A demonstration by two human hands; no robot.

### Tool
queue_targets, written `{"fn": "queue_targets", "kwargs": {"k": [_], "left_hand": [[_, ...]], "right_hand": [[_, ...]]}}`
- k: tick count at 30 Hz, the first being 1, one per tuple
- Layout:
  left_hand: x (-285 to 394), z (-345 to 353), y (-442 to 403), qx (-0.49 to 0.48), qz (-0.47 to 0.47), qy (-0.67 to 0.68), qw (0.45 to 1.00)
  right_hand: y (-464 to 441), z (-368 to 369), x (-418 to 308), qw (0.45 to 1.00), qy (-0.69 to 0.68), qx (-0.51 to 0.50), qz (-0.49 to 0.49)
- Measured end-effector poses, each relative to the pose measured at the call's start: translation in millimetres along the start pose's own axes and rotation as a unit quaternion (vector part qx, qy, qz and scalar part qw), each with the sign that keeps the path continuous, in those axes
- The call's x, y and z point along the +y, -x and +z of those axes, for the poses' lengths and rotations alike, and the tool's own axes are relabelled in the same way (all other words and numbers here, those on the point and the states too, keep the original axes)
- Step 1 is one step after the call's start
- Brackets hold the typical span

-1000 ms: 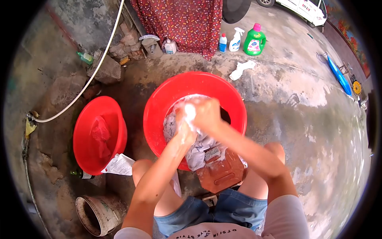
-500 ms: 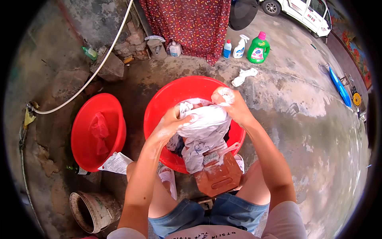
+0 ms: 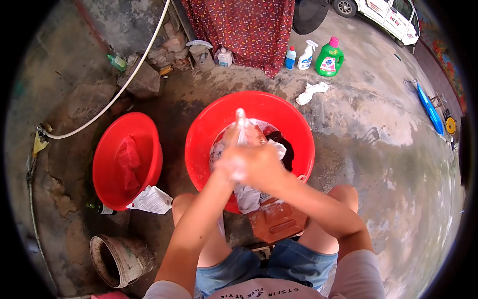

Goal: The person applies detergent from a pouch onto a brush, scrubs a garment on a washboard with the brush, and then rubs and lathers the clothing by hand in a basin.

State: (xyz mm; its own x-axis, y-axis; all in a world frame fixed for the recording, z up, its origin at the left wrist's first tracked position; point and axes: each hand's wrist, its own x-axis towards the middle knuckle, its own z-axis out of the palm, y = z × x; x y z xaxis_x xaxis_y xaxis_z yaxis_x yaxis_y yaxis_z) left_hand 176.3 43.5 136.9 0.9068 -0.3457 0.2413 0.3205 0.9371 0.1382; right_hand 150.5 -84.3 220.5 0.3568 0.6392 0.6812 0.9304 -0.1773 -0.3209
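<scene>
My left hand [image 3: 232,158] and my right hand [image 3: 263,162] are pressed together over the large red basin [image 3: 199,114], blurred by motion and flecked with suds. Both are closed on a white garment [image 3: 279,148], which shows only in scraps around the fingers; most of it is hidden. Below my hands, grey-white wet cloth [image 3: 247,198] hangs over the basin's near rim beside a brown washboard [image 3: 277,222]. Dark cloth [image 3: 288,158] and sudsy water lie inside the basin.
At left, a smaller red basin [image 3: 102,169] holds a red cloth [image 3: 128,159]; a white packet [image 3: 151,200] leans near it. A dirty bucket [image 3: 134,261] lies tipped below. Beyond stand a green detergent bottle [image 3: 329,59], a spray bottle [image 3: 306,57] and a white sock-like cloth [image 3: 312,93].
My hands were apart, holding the white garment spread between them. They have come together over the basin with the cloth bunched up. The brush on the washboard is now mostly hidden.
</scene>
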Motion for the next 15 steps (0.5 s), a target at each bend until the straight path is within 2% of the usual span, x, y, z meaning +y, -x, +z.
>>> {"fn": "queue_targets", "kwargs": {"k": [2,3,4,5,6,7,9,10,11,12,13,15], "left_hand": [[-21,-10,-15,0.036,0.042,-0.106,0.993],[-45,54,-19,0.177,0.116,-0.130,0.969],[-57,88,-20,0.316,0.190,-0.153,0.917],[-51,75,-18,0.288,0.176,-0.157,0.928],[-44,57,-14,0.273,0.195,-0.220,0.916],[-41,26,-10,0.074,0.214,-0.194,0.954],[-19,-15,-15,-0.026,0.093,-0.126,0.987],[-15,8,-22,-0.067,0.027,-0.099,0.992],[-37,29,-16,0.164,0.123,-0.179,0.962],[-54,70,-14,0.381,0.212,-0.247,0.865],[-54,76,-15,0.358,0.191,-0.244,0.881],[-28,-1,-5,0.074,0.157,-0.179,0.968]], "right_hand": [[5,17,18,0.980,0.135,0.078,-0.128],[0,32,52,0.980,0.155,0.108,0.060],[1,38,59,0.972,0.153,0.122,0.132],[3,44,65,0.958,0.149,0.134,0.204],[4,40,44,0.969,0.132,0.134,0.159],[0,34,26,0.977,0.118,0.140,0.107],[0,32,8,0.984,0.115,0.130,0.035],[1,31,4,0.985,0.126,0.113,0.014],[-10,19,31,0.980,0.156,0.120,0.033],[-16,13,46,0.973,0.186,0.125,0.048],[-13,17,41,0.976,0.153,0.152,0.032],[-13,25,32,0.973,0.095,0.212,-0.020]]}}
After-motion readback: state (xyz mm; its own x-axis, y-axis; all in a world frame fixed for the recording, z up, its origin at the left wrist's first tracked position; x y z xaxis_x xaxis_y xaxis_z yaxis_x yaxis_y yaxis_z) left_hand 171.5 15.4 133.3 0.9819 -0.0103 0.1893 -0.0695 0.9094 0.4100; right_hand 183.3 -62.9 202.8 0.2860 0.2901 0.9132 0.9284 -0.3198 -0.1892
